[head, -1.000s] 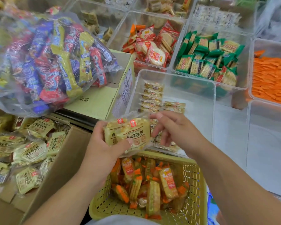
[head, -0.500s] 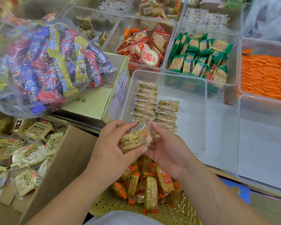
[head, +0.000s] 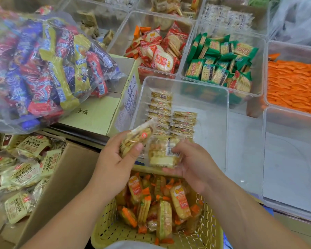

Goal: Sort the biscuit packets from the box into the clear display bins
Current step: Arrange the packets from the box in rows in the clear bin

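Both hands hold biscuit packets before the bin.
Left hand (head: 115, 164) grips one packet (head: 136, 139), thumb across — right hand (head: 190, 164), palm up, cradles another (head: 162, 153), fingers curled, at the bin (head: 214, 90).

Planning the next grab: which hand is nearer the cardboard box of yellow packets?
Left. The left hand, gripping a packet, is just right of the cardboard box; the right hand, holding a second packet, is farther right.

One wide-angle view is taken from head height, tilted forward and down. Clear bins (head: 212, 133) are framed close at upper right.
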The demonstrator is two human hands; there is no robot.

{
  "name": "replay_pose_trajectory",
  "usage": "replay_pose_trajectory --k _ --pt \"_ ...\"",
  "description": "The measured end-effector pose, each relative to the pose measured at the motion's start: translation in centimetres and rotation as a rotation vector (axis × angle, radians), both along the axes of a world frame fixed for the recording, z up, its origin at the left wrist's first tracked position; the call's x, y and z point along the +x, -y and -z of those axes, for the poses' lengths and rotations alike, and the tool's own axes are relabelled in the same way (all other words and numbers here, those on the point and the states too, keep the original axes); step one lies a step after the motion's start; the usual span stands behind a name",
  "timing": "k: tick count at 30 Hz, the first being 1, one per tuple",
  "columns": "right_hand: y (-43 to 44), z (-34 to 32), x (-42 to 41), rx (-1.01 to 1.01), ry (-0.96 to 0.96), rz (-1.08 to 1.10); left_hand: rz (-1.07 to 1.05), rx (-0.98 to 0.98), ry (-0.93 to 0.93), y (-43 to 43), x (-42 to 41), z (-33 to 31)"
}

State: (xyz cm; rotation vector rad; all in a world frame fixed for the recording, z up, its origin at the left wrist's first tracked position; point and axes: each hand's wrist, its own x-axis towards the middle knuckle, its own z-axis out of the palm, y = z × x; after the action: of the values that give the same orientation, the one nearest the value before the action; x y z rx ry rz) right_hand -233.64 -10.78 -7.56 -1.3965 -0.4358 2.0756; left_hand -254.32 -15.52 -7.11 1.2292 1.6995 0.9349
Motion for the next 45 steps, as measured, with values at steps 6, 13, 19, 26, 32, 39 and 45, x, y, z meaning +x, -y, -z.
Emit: replay_pose_trajectory --k 6,13,19,26,32,39,45 --pt "-7.0 -0.1 3.7 0.386 0.402 0.057 -0.092 -0.145 0.034 -0.3 -1.0 2.2" --pt "-16.2 2.7 5.9 0.844 1.334 -0.621 -0.137 -0.249 0.088 0.1 -1.4 2.9" --pt "-19.2 6.6 4.1 0.772 1.373 -1.125 -0.135 -0.277 0.105 0.2 -1.4 2.9" --pt "-20.0 9.0 2.7 0.658 1.235 -1.172 -0.132 -0.291 0.104 0.2 -1.4 3.0" --pt "-19.7 9.9 2.1 0.581 1.213 -1.144 -0.141 -0.284 0.092 0.2 -1.2 3.0" --pt "-18.3 9.7 2.5 0.585 1.161 -0.968 -0.172 -0.277 0.185 0.1 -1.5 2.6" --pt "-16.1 7.1 3.5 0.612 1.263 -0.905 -0.199 -0.273 0.259 0.7 -1.9 1.3"
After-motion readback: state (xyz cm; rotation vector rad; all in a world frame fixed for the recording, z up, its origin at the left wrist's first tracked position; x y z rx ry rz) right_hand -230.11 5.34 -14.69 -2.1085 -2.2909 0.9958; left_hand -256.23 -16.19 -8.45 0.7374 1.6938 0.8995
